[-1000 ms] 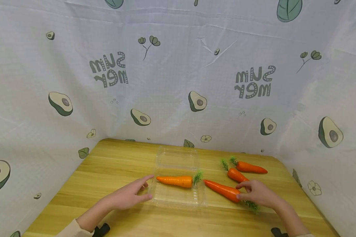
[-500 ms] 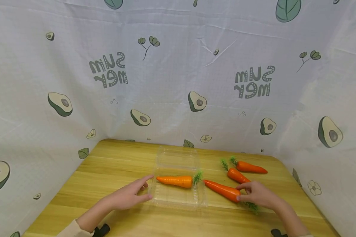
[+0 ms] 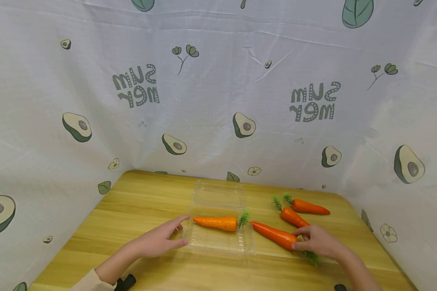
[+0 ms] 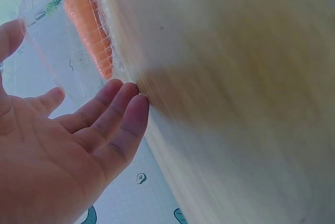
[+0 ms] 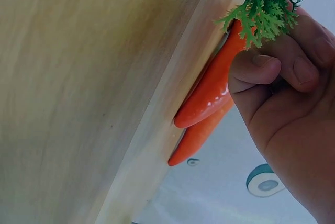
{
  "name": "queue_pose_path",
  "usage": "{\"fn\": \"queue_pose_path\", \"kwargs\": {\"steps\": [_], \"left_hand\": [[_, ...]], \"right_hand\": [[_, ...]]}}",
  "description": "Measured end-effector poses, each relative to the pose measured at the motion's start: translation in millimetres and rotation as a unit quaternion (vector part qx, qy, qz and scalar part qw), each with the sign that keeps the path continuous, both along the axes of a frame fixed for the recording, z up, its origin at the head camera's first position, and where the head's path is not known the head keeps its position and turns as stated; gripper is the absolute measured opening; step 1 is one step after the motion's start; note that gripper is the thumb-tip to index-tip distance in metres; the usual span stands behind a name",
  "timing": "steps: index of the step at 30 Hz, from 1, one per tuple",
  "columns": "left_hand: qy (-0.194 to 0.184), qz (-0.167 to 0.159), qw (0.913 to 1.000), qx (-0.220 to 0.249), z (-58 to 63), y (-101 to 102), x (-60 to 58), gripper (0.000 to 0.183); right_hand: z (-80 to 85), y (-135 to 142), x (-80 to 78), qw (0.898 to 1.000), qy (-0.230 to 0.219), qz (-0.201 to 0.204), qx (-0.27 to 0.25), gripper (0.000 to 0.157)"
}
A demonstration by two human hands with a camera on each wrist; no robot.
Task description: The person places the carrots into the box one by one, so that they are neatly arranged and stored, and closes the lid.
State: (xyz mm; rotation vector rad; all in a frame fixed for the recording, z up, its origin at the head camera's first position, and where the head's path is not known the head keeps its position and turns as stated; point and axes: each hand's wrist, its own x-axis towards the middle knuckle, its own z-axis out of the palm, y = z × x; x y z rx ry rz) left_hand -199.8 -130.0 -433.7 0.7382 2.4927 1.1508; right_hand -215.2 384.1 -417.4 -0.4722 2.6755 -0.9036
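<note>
An orange carrot with a green leafy top lies across a clear plastic clamshell box, its lid laid back. My left hand is at the box's left edge, fingers relaxed and holding nothing; the left wrist view shows the palm facing the box. With thumb and fingers, my right hand pinches the thick end of a redder carrot on the table. That carrot's tip points to the box's right side. Its leafy top shows below the hand, and in the right wrist view the greens partly cover the fingers.
Behind the right hand lie two more carrots, a nearer one and a farther one, leaves to the left. All are on a wooden table. A white cloth printed with avocados hangs around its back and sides.
</note>
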Motion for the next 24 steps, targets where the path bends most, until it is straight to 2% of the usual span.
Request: {"fn": "queue_pose_path", "kwargs": {"steps": [11, 24], "left_hand": [[0.006, 0.004, 1.0000, -0.004, 0.2, 0.8, 0.9, 0.074], [0.004, 0.006, 0.9999, -0.009, 0.3, 0.8, -0.6, 0.075]], "right_hand": [[-0.3, -0.8, 0.3, 1.000, 0.005, 0.012, -0.003, 0.049], [0.7, -1.3, -0.8, 1.000, -0.011, 0.003, -0.003, 0.046]]}}
